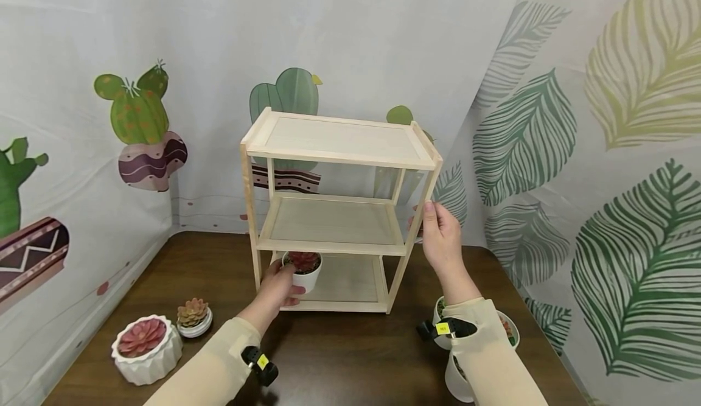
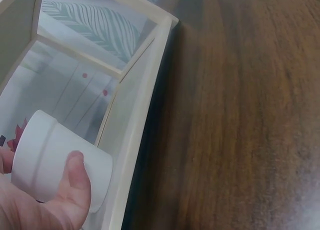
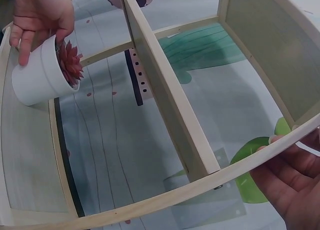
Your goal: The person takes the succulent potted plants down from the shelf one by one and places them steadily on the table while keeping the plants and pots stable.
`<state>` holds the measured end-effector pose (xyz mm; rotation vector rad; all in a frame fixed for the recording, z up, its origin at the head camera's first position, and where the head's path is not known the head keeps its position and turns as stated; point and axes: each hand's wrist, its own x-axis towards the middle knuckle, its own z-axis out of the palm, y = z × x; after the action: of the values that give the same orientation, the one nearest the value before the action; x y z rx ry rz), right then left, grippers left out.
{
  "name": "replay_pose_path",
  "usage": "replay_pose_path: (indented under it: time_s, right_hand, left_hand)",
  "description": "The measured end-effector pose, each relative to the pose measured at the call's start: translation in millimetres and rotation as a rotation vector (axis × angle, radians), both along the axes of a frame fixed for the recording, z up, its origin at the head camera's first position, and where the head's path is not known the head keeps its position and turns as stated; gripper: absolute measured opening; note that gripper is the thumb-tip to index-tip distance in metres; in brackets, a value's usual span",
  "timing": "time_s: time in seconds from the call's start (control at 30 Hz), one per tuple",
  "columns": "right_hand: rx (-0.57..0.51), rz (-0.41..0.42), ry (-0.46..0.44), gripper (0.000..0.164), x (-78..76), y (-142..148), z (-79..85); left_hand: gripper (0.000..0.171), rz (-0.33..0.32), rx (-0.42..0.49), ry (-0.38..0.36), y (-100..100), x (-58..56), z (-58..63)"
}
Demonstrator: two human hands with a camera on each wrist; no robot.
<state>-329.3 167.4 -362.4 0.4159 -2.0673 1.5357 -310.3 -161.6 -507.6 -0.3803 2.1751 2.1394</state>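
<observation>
A pale wooden three-tier shelf (image 1: 331, 220) stands on the brown table. My left hand (image 1: 274, 286) grips a white pot (image 1: 306, 280) by its side, with the thumb along the wall in the left wrist view. A red succulent (image 3: 70, 62) fills the top of the pot. Hand and pot are at the left part of the bottom tier (image 1: 350, 281), below the middle tier, and the pot's base is right at the tier's surface. Up on the right, my right hand (image 1: 442, 238) holds the shelf's front post (image 1: 418, 226), some of its fingers hidden behind the wood.
A ribbed white pot with a pink succulent (image 1: 143, 338) and a small pot with a tan succulent (image 1: 193, 313) stand on the left of the table (image 1: 328, 363). Several white pots (image 1: 459, 381) lie partly hidden beneath my right forearm. Printed cloth hangs behind.
</observation>
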Motion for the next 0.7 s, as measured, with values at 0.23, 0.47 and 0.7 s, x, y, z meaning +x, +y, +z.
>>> replay_pose_path:
  time_s: [0.23, 0.47, 0.7]
  right_hand:
    - [-0.011, 0.001, 0.022, 0.050, -0.7, 0.2, -0.7]
    - [-0.030, -0.002, 0.013, 0.046, -2.2, -0.2, -2.1]
    - [-0.032, 0.006, 0.007, 0.044, -2.2, 1.1, -1.7]
  left_hand:
    - [0.056, -0.013, 0.034, 0.036, 3.4, -3.7, 6.0]
    - [0.056, -0.014, 0.046, 0.018, 3.8, -5.2, 6.5]
    - [0.056, -0.015, 0.048, 0.013, 3.4, -7.7, 6.0]
